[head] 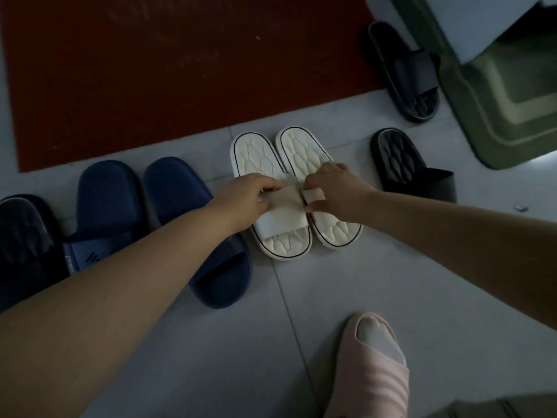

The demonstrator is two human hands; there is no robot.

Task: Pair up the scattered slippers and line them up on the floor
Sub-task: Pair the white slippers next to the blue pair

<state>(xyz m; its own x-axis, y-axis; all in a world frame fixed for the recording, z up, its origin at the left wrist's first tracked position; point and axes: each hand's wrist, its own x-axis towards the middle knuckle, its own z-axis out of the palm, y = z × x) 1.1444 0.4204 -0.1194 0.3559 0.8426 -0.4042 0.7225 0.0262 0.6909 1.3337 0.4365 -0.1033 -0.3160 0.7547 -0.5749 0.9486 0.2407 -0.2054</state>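
Two white slippers lie side by side on the tiled floor in the middle. My left hand (pixel 241 194) grips the strap of the left white slipper (pixel 259 158). My right hand (pixel 334 191) pinches the strap of the right white slipper (pixel 304 149). To their left a pair of navy slippers (pixel 108 194) (pixel 177 188) lies together, partly under my left forearm. A black slipper (pixel 21 233) sits at the far left edge. Another black slipper (pixel 404 164) lies right of the white pair, and one more black slipper (pixel 401 67) lies farther back on the right.
A red mat (pixel 150 64) covers the floor behind the slippers. A green mat (pixel 506 95) lies at the right, under a pale piece of furniture (pixel 458 22). My foot in a pink slipper (pixel 373 372) stands at the bottom right. A small metal bit (pixel 521 208) lies on the tiles.
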